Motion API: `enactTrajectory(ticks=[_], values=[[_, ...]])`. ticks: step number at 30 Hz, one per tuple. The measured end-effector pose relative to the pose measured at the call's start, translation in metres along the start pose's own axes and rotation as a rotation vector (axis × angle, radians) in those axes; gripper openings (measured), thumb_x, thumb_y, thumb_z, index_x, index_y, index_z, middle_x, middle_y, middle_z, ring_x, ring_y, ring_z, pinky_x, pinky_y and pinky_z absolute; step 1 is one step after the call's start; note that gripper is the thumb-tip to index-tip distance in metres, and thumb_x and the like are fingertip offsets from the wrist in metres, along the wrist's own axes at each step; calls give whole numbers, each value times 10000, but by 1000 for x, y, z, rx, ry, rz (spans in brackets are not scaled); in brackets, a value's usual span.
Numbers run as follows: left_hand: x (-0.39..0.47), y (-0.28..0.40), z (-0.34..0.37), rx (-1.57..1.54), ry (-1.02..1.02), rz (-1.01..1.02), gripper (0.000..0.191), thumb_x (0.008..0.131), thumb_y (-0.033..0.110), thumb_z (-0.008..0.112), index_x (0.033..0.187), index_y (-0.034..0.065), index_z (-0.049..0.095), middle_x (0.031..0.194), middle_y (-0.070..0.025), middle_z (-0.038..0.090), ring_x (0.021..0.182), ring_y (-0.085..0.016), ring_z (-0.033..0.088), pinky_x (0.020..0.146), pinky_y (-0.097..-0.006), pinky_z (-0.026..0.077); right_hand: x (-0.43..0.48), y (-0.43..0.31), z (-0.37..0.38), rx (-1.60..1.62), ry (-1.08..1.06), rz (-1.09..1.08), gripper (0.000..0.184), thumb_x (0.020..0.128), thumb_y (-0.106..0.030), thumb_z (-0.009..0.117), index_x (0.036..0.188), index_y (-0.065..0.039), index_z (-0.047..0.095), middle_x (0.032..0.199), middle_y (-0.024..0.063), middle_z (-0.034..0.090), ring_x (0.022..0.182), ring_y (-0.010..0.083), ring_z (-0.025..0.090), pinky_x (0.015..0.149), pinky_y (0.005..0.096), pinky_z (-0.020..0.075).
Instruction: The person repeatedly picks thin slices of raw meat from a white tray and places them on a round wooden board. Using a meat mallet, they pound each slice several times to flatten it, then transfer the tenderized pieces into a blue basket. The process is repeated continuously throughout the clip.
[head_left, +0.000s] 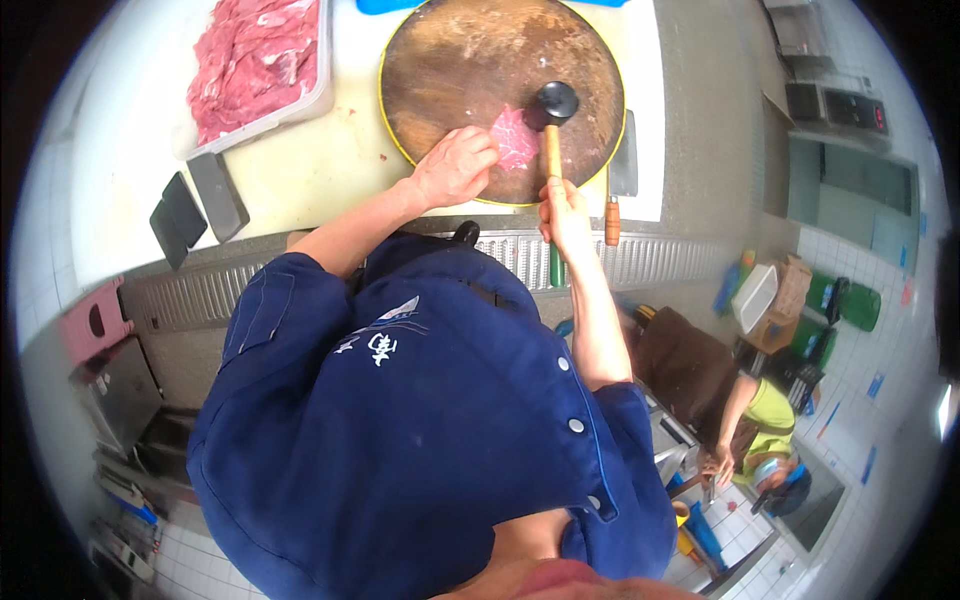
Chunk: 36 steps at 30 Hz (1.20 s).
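A thin flattened slice of raw meat (514, 140) lies near the front of a round wooden chopping block (465, 67) with a yellow rim. My left hand (459, 165) is at the slice's left edge, fingers curled; whether they pinch the meat cannot be told. My right hand (562, 214) grips the handle of a mallet with a black head (556, 103). The head is over the block, just right of the slice. The handle is pale wood above my hand and green below it. A cleaver (623, 161) with a wooden handle lies right of the block, partly hidden by it.
A clear plastic tub (326, 75) of raw meat slices (255, 67) stands at upper left on the white board. Dark flat slabs (216, 196) lie at the board's front left. A metal grating (645, 257) runs along the front. Another person (769, 420) works at lower right.
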<state>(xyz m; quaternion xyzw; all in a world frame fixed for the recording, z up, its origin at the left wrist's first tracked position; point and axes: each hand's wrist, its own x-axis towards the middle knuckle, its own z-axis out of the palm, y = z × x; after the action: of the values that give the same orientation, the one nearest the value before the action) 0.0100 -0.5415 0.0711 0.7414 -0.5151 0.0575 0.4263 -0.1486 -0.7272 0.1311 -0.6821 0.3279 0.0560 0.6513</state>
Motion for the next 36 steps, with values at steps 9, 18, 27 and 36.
enactTrajectory(ticks=[9,18,27,36], values=[[-12,-14,9,-474,472,-548,155,815,7,549,969,24,530,933,-120,520,848,-258,555,761,-349,474,-61,7,15,-60,-244,152,374,1070,-398,452,953,-61,563,578,-14,450,376,76,367,342,235,287],[-14,-16,6,-525,451,-568,118,869,56,537,981,20,529,934,-108,513,811,-220,548,751,-337,470,-5,-10,35,-22,-169,-15,368,1067,-389,446,951,-55,549,579,-12,455,379,74,374,342,245,301],[-11,-17,5,-417,496,-448,110,865,59,549,965,15,535,931,-133,531,828,-262,567,764,-352,475,-59,6,-5,-156,56,212,384,1064,-415,454,928,-68,547,563,-11,456,361,82,368,330,248,294],[-17,-19,5,-510,424,-541,142,896,14,518,1034,19,550,999,-69,523,869,-161,538,810,-291,460,-74,0,16,-96,-142,225,350,1067,-385,469,927,-74,548,553,-26,443,368,73,362,345,236,306]])
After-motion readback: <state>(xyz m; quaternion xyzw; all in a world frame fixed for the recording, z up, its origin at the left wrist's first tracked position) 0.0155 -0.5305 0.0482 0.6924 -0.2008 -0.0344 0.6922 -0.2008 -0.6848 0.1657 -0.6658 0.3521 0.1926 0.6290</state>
